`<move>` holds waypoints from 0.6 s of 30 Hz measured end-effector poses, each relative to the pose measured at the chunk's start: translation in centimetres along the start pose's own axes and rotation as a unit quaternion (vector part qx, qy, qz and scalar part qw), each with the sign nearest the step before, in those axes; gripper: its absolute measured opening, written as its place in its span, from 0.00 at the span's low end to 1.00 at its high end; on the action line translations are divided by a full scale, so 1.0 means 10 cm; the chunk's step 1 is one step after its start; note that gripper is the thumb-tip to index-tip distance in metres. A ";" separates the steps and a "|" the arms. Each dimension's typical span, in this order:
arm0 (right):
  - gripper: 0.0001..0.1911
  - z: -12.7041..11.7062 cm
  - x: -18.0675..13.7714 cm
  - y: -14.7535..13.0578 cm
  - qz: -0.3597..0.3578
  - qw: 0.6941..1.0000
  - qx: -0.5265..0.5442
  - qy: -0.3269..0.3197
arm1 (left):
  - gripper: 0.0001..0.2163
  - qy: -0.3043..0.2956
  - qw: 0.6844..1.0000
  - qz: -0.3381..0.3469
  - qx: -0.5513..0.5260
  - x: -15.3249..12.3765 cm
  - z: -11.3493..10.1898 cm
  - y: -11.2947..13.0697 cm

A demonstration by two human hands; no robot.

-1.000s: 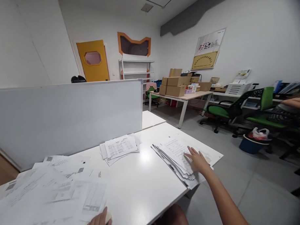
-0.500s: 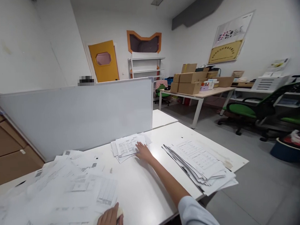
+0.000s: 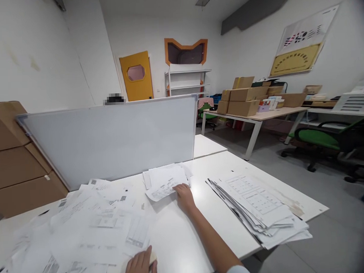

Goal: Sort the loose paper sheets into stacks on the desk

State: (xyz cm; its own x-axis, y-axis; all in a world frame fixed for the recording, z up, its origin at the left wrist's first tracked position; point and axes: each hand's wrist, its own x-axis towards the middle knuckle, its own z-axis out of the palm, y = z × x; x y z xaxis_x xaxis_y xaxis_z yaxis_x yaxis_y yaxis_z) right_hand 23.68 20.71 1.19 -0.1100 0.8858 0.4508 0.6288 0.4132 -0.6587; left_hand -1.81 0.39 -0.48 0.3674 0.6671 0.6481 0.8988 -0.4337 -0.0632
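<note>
My right hand (image 3: 184, 195), arm stretched forward, has its fingers closed on the right edge of a printed sheet of paper (image 3: 164, 188). That sheet curls up at its near edge and lies partly over a small pile of papers (image 3: 163, 173) below the whiteboard. At the bottom of the view my left hand (image 3: 140, 266) is curled round a small cream-coloured object (image 3: 152, 257), mostly hidden by the fingers; its kind does not show. Beside that hand spreads a wide heap of loose printed papers (image 3: 92, 231).
A thick stack of printed papers (image 3: 259, 205) lies on the right of the white table (image 3: 173, 240), overhanging its edge. The whiteboard (image 3: 110, 139) stands across the back. Cardboard boxes (image 3: 13, 170) rise at the left. A person's head (image 3: 115, 99) shows behind the board.
My right hand has drawn the top sheet of the small pile toward me, and the sheet now bends. My left hand keeps its hold. The view has turned slightly left.
</note>
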 end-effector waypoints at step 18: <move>0.06 -0.52 -1.57 -0.36 0.144 0.915 0.376 0.007 | 0.15 -0.043 0.994 -0.031 -0.097 0.15 -0.20 0.07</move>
State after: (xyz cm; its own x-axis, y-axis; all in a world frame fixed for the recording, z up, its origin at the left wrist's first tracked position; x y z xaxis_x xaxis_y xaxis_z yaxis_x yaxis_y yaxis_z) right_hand 27.17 4.21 -0.41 -0.0091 0.9802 0.1978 -0.0780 0.1965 -0.9774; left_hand -1.15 -0.16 1.96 0.3389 0.7426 0.5776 0.8608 -0.4925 0.1282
